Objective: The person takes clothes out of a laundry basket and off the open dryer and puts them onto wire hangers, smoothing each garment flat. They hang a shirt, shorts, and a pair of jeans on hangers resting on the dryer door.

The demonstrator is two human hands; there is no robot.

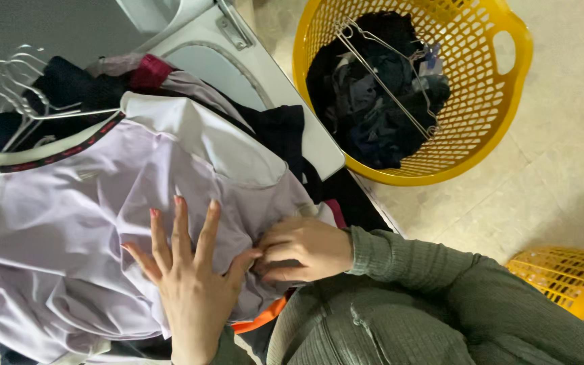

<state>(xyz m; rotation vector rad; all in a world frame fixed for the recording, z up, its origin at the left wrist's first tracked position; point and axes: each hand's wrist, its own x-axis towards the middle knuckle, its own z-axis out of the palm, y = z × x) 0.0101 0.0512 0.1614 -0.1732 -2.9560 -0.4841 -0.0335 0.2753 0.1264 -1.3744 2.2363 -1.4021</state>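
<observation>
A pale lilac garment [69, 223] with a white collar lies crumpled on a pile of clothes atop a white washing machine [285, 88]. My left hand [187, 277] rests flat on it with fingers spread, holding nothing. My right hand [302, 249], in a green ribbed sleeve, has its fingers curled into a fold of the lilac fabric beside the left thumb. An orange strip [258, 318] peeks out under the garment. Wire hangers [21, 94] lie at the pile's upper left on dark clothes.
A yellow plastic laundry basket [495, 101] stands on the tiled floor at the upper right, holding dark clothes [373, 101] and metal hangers [386, 81]. A second yellow basket [569, 277] shows at the right edge. Black garments [278, 132] hang over the machine's edge.
</observation>
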